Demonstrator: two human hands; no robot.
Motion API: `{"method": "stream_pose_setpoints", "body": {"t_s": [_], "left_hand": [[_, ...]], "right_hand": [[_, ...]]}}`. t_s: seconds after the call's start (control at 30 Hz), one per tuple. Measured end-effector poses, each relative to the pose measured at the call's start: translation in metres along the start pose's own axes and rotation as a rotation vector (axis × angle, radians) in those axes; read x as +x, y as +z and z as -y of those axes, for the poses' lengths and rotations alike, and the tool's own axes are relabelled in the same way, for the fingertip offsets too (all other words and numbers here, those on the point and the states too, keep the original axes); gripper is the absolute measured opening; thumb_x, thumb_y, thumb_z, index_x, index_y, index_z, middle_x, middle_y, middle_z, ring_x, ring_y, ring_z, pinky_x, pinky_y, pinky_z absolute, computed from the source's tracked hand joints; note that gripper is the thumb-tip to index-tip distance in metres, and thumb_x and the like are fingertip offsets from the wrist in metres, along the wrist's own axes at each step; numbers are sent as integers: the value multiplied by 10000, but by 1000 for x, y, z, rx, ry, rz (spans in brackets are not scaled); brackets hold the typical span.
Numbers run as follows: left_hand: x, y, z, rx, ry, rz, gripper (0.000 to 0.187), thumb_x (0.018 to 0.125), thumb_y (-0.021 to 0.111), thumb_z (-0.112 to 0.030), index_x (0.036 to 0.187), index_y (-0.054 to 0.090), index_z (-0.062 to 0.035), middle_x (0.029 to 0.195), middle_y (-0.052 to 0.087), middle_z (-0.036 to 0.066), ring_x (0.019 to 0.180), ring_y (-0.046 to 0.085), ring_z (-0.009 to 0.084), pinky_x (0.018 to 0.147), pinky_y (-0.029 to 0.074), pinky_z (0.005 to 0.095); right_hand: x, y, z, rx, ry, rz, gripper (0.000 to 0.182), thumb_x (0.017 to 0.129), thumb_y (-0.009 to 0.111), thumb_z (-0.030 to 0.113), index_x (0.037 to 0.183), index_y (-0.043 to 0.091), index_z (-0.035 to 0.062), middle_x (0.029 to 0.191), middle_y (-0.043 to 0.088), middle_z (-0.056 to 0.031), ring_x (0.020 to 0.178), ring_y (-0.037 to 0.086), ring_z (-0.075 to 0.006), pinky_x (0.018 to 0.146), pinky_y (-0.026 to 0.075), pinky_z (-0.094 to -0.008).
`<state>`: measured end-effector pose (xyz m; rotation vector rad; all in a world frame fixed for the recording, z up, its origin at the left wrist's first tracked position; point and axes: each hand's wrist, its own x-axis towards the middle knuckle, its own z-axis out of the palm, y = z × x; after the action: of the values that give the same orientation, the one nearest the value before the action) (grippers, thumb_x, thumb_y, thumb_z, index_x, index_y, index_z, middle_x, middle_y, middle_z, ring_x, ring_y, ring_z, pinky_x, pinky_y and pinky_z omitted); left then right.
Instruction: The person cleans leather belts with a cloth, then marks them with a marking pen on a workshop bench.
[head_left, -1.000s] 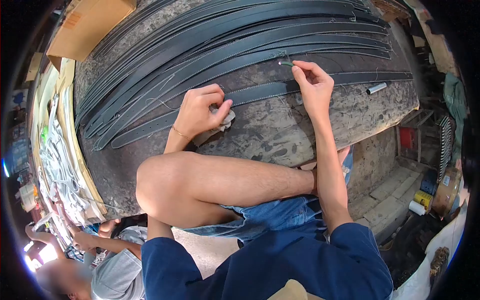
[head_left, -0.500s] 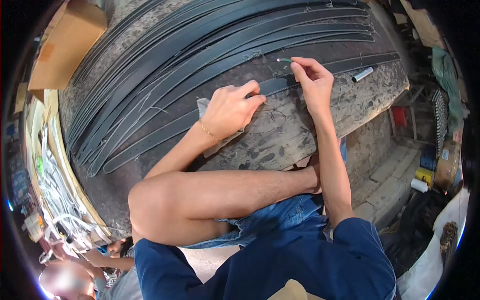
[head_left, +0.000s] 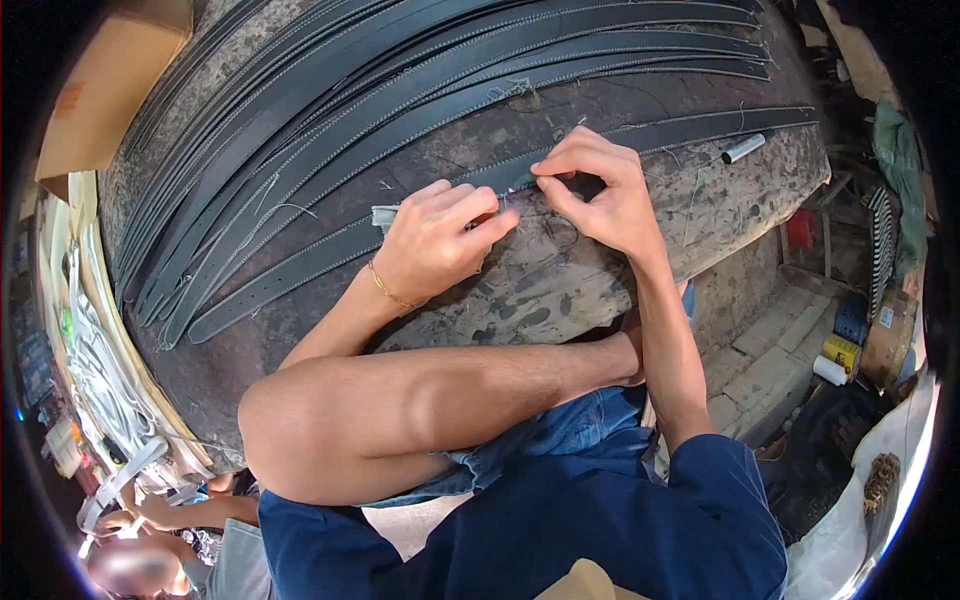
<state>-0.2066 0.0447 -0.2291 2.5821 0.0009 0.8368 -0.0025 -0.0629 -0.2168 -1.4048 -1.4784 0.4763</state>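
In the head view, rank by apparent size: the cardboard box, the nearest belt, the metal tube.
1. Nearest belt, longest by far.
2. Cardboard box, cut off by the frame edge, so its rank is unsure.
3. Metal tube, smallest.
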Motion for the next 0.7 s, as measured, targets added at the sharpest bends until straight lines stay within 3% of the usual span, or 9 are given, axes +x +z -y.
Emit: {"method": "stream_pose_setpoints", "body": {"t_s": [0.1, 0.53, 0.6, 0.7], "left_hand": [[-1, 1, 0, 10, 7, 24, 268, 689, 721, 19, 929, 682, -92, 765, 512, 27, 602, 519, 181, 505, 381, 323], [0, 0, 2, -3, 28, 27, 291, 670, 719, 28, 939, 688, -78, 750, 499, 29, 600, 517, 190, 504, 375, 325], [0, -1, 1, -3, 29, 24, 291, 669, 719, 29, 938, 688, -77, 751, 499, 29, 601, 518, 191, 505, 376, 325], [1, -2, 1, -6, 33, 24, 298, 667, 720, 29, 945, 685, -74, 756, 501, 30, 607, 521, 192, 507, 377, 325]], "right_hand": [[0, 0, 1, -12, 21, 25, 144, 715, 723, -44, 851, 726, 0, 802, 690, -89, 754, 621, -222, 675, 495, -327], [3, 2, 1, -54, -32, 47, 186, 700, 746, -70, 866, 748, 14, 807, 702, -75, 765, 620, -203, 682, 486, -309], [3, 2, 2, -55, -8, 45, 139, 704, 736, -33, 836, 731, 9, 799, 697, -89, 776, 635, -249, 707, 511, -339], [4, 2, 3, -54, -9, 51, 140, 703, 736, -32, 837, 731, 9, 798, 697, -90, 774, 634, -250, 705, 509, -340]]}}
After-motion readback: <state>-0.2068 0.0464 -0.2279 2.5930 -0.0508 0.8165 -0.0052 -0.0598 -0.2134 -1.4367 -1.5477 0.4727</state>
